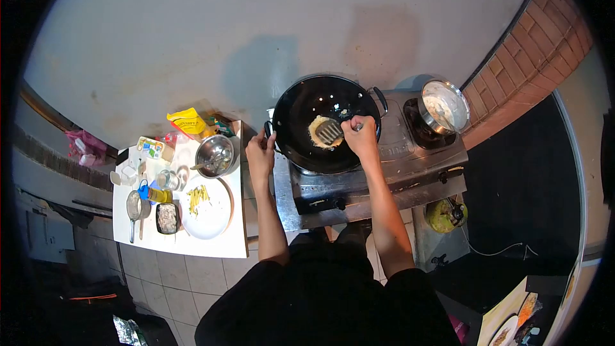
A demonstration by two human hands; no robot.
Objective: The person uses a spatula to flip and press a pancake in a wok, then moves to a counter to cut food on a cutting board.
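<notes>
A black wok sits on the left side of the steel gas stove. Near the wok's middle lies a pale, round piece of food, partly covered by a slotted spatula. My right hand is closed around the spatula's handle above the right part of the wok. At the wok's left rim, my left hand grips the wok's left handle. Small pale bits lie on the wok's far inner wall.
On the right burner stands a metal pot with whitish contents. A white table at the left holds a plate of yellow-green strips, a metal bowl, an oil bottle and a yellow bag. A green gas cylinder stands below the stove.
</notes>
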